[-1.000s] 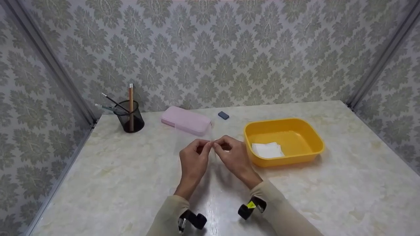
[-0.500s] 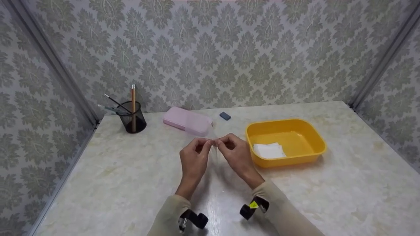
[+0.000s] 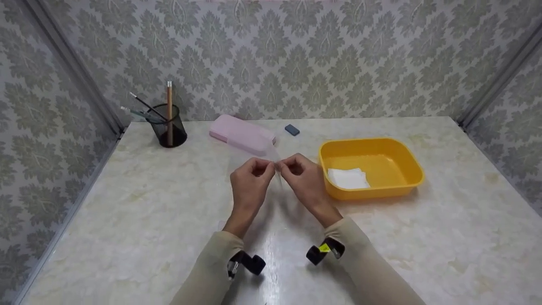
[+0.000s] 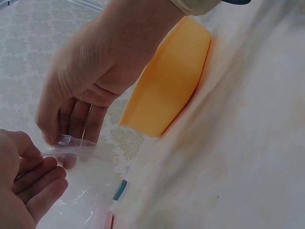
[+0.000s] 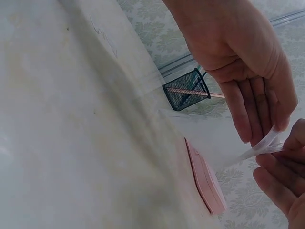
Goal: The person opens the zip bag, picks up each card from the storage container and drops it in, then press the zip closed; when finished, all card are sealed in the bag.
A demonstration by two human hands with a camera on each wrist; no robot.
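Head view: you're pinching a clear plastic bag (image 3: 277, 169) at its top edge, left hand (image 3: 250, 180) and right hand (image 3: 305, 180) clamped fingertip to fingertip above the marble table (image 3: 127, 212). I'm guessing it's featherlight, floppy and slippery, so keep gripping that rim. Beside you, a glossy yellow tub (image 3: 413, 163) is holding 1 white cloth (image 3: 348, 178).

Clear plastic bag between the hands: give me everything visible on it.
The clear plastic bag is thin, see-through film, faintly creased and glossy. It hangs above the table, its top edge pinched by the left hand and the right hand, fingertips close together. The pink case shows through it. Whether it holds anything cannot be told.
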